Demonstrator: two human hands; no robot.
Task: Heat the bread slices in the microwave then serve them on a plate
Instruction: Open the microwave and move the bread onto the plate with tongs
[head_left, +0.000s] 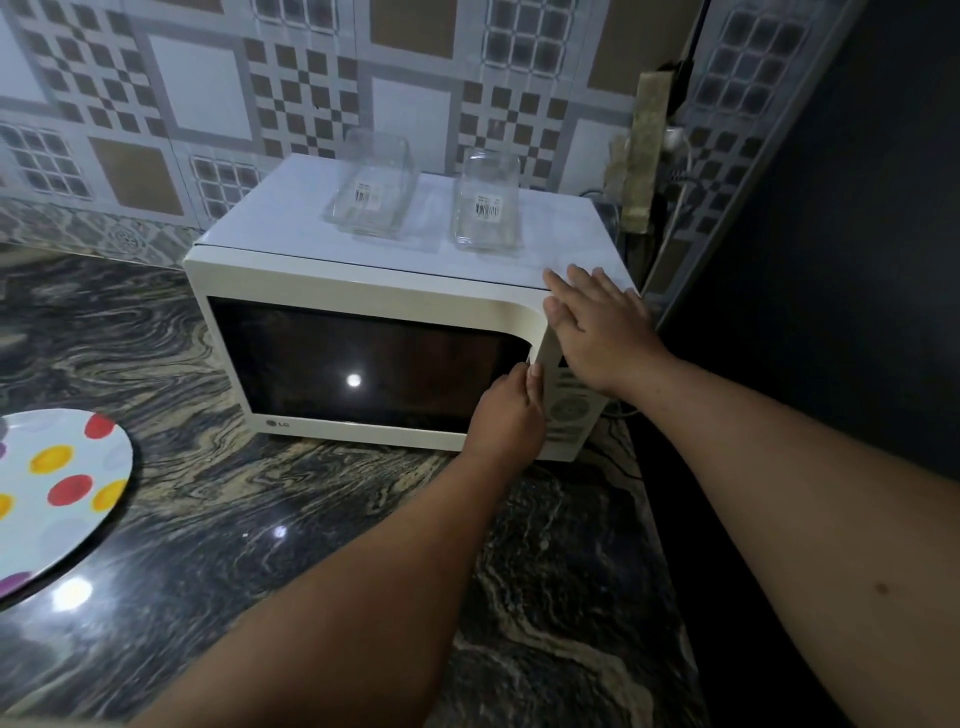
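Dark marbled surface (322, 509) carries our white microwave (363, 291), door shut. Our left hand (506, 415) curls on the door's right edge; our right hand (597, 332) lies flat on its top corner. No bread shows; the spotted plate (57, 493) waits bare at left. Two glass dishes (371, 192) sit on top, so we judge heating unconfirmed, serving ahead.

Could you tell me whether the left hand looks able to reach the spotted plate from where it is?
Probably yes: the left hand grips the microwave door edge, and only bare counter lies between it and the spotted plate.
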